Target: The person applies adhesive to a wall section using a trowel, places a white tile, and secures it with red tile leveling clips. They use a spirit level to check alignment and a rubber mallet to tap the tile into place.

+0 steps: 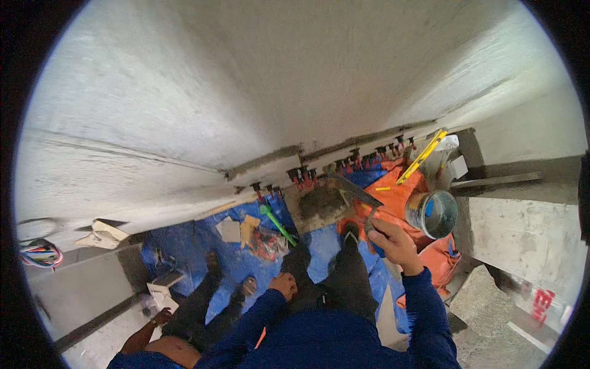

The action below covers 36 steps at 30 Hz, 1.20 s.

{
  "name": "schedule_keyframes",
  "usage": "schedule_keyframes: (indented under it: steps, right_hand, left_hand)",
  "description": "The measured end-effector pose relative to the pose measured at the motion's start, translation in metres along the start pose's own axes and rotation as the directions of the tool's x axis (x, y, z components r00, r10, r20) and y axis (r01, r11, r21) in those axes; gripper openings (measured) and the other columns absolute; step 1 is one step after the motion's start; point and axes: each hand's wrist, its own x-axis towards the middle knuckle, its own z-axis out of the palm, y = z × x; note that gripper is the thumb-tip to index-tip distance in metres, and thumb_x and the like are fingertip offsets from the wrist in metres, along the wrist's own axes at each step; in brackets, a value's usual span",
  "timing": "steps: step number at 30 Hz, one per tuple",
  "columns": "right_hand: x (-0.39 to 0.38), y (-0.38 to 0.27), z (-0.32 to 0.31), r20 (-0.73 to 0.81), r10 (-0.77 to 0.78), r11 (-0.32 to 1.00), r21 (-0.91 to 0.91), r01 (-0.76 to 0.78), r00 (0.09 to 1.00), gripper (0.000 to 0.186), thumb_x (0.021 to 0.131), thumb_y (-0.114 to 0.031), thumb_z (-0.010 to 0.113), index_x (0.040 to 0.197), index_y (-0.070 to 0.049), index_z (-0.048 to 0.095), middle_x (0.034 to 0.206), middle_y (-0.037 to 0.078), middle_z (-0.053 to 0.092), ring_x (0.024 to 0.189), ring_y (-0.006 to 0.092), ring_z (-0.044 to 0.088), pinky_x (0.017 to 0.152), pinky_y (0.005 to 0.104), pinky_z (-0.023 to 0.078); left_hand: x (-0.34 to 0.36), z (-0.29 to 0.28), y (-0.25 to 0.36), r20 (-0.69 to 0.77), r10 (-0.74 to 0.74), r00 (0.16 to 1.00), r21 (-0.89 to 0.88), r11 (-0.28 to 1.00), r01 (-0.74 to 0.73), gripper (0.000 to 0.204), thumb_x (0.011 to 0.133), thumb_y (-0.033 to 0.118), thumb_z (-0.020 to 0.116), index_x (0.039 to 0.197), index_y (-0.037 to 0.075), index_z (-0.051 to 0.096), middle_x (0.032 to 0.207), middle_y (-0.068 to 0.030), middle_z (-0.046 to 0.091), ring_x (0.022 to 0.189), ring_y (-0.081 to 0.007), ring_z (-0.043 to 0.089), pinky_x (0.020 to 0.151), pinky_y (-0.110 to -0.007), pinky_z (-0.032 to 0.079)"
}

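Note:
My right hand is closed round the handle of a trowel, whose grey blade points up and left over a dark mortar patch at the wall's foot. My left hand is low in front of my leg, fingers curled, whatever it holds hidden. A metal bucket, blue inside, stands right of my right hand on crumpled orange sheeting. Along the wall base runs a row of several black-and-red fixtures. A green tool lies beside my legs.
A co-worker is at my lower left on blue tarp, among tile pieces. A yellow level leans at the right. The grey wall spans the top. A coil of cables is far left. Speckled board lies lower right.

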Motion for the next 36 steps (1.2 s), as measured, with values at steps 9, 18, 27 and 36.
schedule_keyframes:
  steps: [9,18,27,36]
  right_hand:
    - [0.024,0.186,-0.046,0.122,0.013,0.964,-0.264,0.020,0.992,0.034,0.099,-0.025,0.068,0.122,0.000,0.067,0.108,0.020,0.069,0.101,0.0392,0.067,0.088,0.0433,0.053]
    - [0.205,0.605,-0.004,-0.019,0.366,0.577,-0.780,-0.242,0.931,0.050,0.089,-0.033,0.073,0.133,-0.012,0.064,0.118,0.023,0.071,0.093,0.0450,0.071,0.081,0.0542,0.057]
    - [0.352,0.639,-0.086,0.265,0.336,0.484,-0.872,0.076,0.904,0.038,0.087,-0.031,0.069,0.118,-0.008,0.071,0.108,0.021,0.074,0.094,0.0408,0.073,0.081,0.0500,0.059]
    - [0.361,0.698,-0.129,0.060,-0.050,0.138,-0.988,0.066,0.997,0.034,0.098,-0.034,0.056,0.122,-0.016,0.072,0.110,0.017,0.074,0.100,0.0387,0.072,0.083,0.0546,0.057]
  left_hand:
    - [-0.013,0.017,0.023,-0.214,0.062,0.975,-0.408,0.901,-0.147,0.017,0.090,0.025,0.071,0.099,0.012,0.077,0.121,-0.0108,0.068,0.115,-0.0334,0.061,0.100,-0.047,0.048]
    - [0.278,0.025,-0.111,-0.407,-0.024,0.913,-0.138,0.990,-0.035,0.035,0.092,0.036,0.071,0.114,0.008,0.072,0.116,-0.0143,0.067,0.113,-0.0366,0.063,0.098,-0.048,0.052]
    - [0.338,0.047,-0.131,-0.370,-0.028,0.929,-0.063,0.998,0.005,0.049,0.094,0.046,0.067,0.125,0.009,0.068,0.118,-0.0203,0.067,0.111,-0.0410,0.064,0.095,-0.050,0.053]
    - [0.326,0.081,-0.127,-0.618,0.200,0.760,0.099,0.979,-0.177,0.061,0.094,0.055,0.065,0.131,0.007,0.065,0.127,-0.0237,0.064,0.113,-0.0453,0.064,0.099,-0.052,0.051]
